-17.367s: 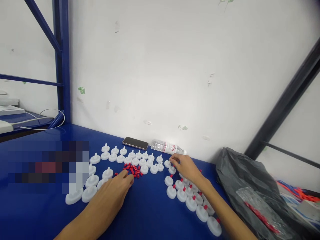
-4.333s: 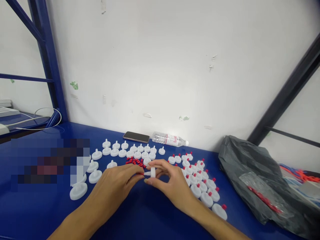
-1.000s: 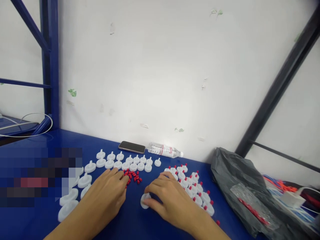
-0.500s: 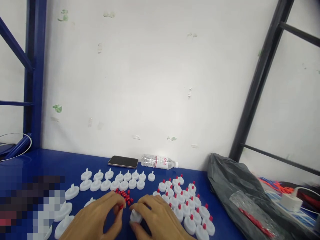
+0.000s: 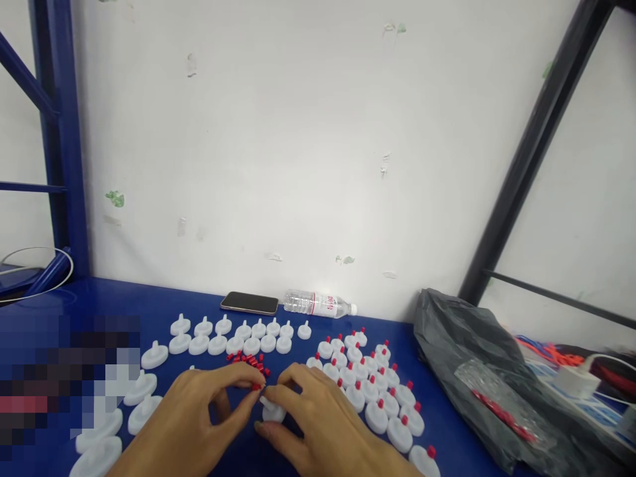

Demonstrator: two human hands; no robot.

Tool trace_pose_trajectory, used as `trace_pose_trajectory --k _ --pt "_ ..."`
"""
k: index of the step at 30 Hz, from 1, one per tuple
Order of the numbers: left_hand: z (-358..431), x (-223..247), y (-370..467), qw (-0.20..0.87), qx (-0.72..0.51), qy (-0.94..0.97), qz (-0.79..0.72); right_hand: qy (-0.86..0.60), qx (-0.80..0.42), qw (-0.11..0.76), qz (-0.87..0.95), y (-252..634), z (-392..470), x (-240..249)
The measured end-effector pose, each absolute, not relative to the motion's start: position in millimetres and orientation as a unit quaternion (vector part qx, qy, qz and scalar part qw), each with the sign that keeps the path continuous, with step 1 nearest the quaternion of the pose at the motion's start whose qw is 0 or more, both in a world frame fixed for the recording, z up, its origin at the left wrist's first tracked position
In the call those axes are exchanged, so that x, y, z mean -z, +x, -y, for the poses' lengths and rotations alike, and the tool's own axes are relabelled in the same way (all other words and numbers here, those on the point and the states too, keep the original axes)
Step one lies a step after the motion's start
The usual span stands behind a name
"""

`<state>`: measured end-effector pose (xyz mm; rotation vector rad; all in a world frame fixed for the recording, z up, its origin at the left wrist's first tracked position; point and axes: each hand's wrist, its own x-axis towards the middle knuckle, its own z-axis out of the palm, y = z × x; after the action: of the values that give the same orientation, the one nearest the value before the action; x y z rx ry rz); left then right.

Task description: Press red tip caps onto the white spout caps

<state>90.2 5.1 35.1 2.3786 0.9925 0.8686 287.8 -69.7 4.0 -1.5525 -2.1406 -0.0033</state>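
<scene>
My left hand (image 5: 209,411) pinches a small red cap (image 5: 257,386) between thumb and index finger, close beside the nozzle of a white round lid (image 5: 273,411). That lid is held by my right hand (image 5: 313,411), its fingers around the right side. Just beyond my fingertips lies a pile of loose red caps (image 5: 251,361). White lids without red tips (image 5: 217,344) stand in rows at the back and down the left. To the right of my right hand, many white lids with red tips (image 5: 376,417) stand grouped together.
A black phone (image 5: 249,303) and a plastic bottle (image 5: 318,303) lie along the wall. At the right are a black plastic bag (image 5: 447,344), a clear bag with red pieces (image 5: 501,411) and a white plug (image 5: 576,381) with cables. A blurred patch covers the left edge.
My left hand has brought the red cap right, up to the nozzle of the lid in my right hand. The camera view has shifted, so the table items appear slightly higher.
</scene>
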Motion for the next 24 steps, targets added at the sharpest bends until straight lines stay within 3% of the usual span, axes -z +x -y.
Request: trace_pose_trajectory --k 7,18,24 --pt "-7.7 -29.4 92.1 0.233 -0.296 0.863 -0.335 -0.537 0.035 0.264 0.801 289.5 68.9 -0.6" --pt "8.9 -20.2 86.6 0.183 -0.223 0.900 -0.326 -0.473 0.053 0.417 0.775 295.0 64.9 -1.1" --pt "10.4 -5.1 90.9 0.162 -0.285 0.897 -0.296 -0.438 0.061 0.441 0.781 292.6 68.5 -3.9"
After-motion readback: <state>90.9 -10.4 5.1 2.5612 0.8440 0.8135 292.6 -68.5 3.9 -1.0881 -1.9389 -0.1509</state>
